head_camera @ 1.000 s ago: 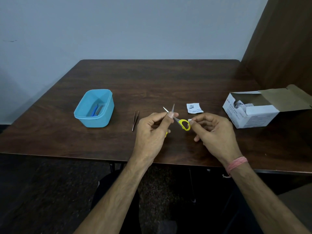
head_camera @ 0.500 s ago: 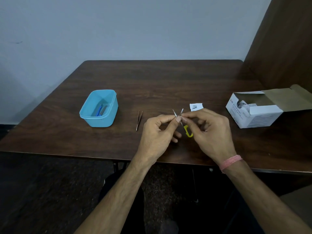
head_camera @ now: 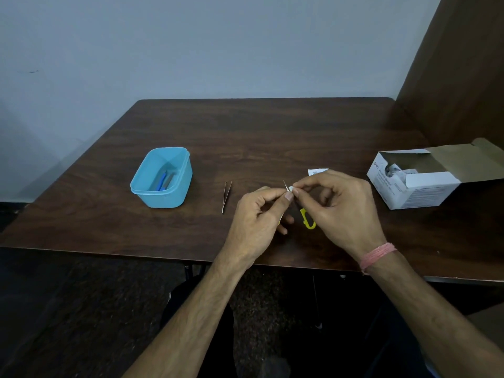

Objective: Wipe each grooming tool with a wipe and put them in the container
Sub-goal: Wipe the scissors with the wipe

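Both hands meet above the near middle of the table (head_camera: 272,126). The left hand (head_camera: 259,222) grips the small scissors (head_camera: 307,219) by the shank, thumb and forefinger closed on it; a yellow handle loop shows below, and a bare blade tip pokes up between the fingertips. The right hand (head_camera: 343,208) pinches a small white wipe (head_camera: 290,189) against the blade near that tip. Judged step: wiping the scissor blades. Risks: the blades seem parted, so a stroke toward the point could nick a fingertip through the thin wipe; the wipe is tiny, so it may slip off or miss one blade face; the grip is narrow, so a firm pull could twist the scissors loose onto the table. The tweezers (head_camera: 226,196) lie unwiped just left of the hands, and could be swept off by a wrist. The blue container (head_camera: 174,197), further left, already holds tools. A torn sachet (head_camera: 316,171) lies behind the right hand; the open wipe box (head_camera: 417,186) stands at far right.
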Available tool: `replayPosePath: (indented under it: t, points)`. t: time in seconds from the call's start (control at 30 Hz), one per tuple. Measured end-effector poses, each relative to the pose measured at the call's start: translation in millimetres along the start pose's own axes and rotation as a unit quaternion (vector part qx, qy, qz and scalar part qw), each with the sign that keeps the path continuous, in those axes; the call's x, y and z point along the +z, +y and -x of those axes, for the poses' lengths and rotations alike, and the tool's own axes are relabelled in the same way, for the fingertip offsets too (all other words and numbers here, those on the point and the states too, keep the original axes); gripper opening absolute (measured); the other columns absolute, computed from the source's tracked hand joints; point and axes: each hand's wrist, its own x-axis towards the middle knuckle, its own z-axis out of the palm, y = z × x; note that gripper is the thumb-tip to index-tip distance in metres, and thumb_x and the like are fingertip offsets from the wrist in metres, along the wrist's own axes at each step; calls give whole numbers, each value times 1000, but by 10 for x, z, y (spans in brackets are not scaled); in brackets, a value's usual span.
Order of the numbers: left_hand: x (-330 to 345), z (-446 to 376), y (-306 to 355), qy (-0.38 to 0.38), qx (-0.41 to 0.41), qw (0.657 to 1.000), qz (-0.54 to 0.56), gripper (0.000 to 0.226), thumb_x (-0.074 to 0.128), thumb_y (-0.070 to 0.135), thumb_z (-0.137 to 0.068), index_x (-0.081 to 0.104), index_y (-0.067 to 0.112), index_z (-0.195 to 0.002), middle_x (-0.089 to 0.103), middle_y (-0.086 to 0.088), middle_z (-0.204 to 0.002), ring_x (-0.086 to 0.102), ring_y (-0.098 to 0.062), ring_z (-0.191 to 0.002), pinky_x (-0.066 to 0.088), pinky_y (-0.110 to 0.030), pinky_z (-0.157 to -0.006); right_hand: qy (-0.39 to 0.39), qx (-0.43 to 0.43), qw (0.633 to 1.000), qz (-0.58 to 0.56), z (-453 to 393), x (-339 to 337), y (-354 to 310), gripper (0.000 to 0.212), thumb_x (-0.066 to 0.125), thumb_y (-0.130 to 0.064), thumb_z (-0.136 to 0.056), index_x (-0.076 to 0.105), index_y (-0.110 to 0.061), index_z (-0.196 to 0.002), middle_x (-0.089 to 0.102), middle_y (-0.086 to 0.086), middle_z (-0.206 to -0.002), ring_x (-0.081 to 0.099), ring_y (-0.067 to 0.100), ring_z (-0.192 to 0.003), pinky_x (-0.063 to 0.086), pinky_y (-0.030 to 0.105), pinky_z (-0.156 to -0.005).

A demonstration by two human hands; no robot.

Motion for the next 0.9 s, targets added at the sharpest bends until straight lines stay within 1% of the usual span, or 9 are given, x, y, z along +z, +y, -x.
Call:
replayPosePath:
  t: [0.13,0.2,0.3,0.37,0.47,0.5,0.63,0.8,0.9]
  points:
    - [-5,-3,0,-10,16,999,-28,19,70,21,-112,89,18,-118,65,13,-91,67,-6,-81,63,-30,-68,28,34,999,7,-26,-22,4,6,88,-20,-93,86,-26,-94,74,-19,-82,60,9,-54,40,9,-59]
    - [-13,-2,6,-10,20,999,-35,19,72,21,-111,89,18,-119,61,13,-89,64,-2,-81,65,-30,-70,21,35,999,-1,-7,-29,-12,5,88,-19,-93,86,-24,-95,73,-20,-83,59,5,-53,40,8,-57]
    - [-6,-9,1,-11,28,999,-40,18,73,24,-111,89,21,-119,67,7,-95,66,-6,-85,66,-32,-73,29,47,998,-9,5,-47,3,4,87,-24,-94,86,-28,-95,73,-21,-83,57,11,-53,41,14,-57]
    - [9,-1,3,-7,35,999,-37,17,74,25,-110,89,24,-119,74,-3,-101,69,-12,-88,69,-40,-78,48,45,998,-19,25,-41,20,6,89,-24,-94,87,-29,-97,77,-18,-86,59,15,-55,48,24,-57]
    - [-1,-10,1,19,29,999,-21,14,77,32,-107,90,30,-112,80,-12,-102,74,-35,-88,65,-56,-83,72,32,996,-27,98,-27,23,9,90,-21,-93,86,-26,-100,77,-16,-83,58,18,-55,50,30,-56]
    - [-5,-11,5,24,28,999,-10,13,78,31,-107,90,28,-109,81,-17,-100,73,-38,-85,62,-54,-82,67,22,997,-16,135,-22,14,9,90,-21,-93,86,-25,-100,74,-18,-81,58,17,-55,47,24,-57]
    - [-7,-4,18,27,28,999,30,11,78,16,-107,88,11,-105,82,-21,-99,73,-16,-88,59,-34,-87,26,-35,998,43,277,36,-4,9,86,-16,-95,86,-22,-103,71,-19,-89,57,11,-62,44,16,-65]
    - [6,-6,18,26,0,998,62,10,81,21,-105,88,14,-105,83,-23,-100,77,-27,-90,61,-66,-100,18,-63,996,55,314,39,45,12,83,-12,-98,85,-18,-108,73,-15,-99,54,-11,-77,42,12,-74]
    - [12,-12,29,34,-9,996,79,10,84,22,-103,87,13,-107,79,-31,-102,76,-32,-89,60,-72,-99,-10,-93,993,73,323,14,45,12,81,-14,-100,84,-22,-109,72,-15,-101,58,-1,-91,53,25,-77]
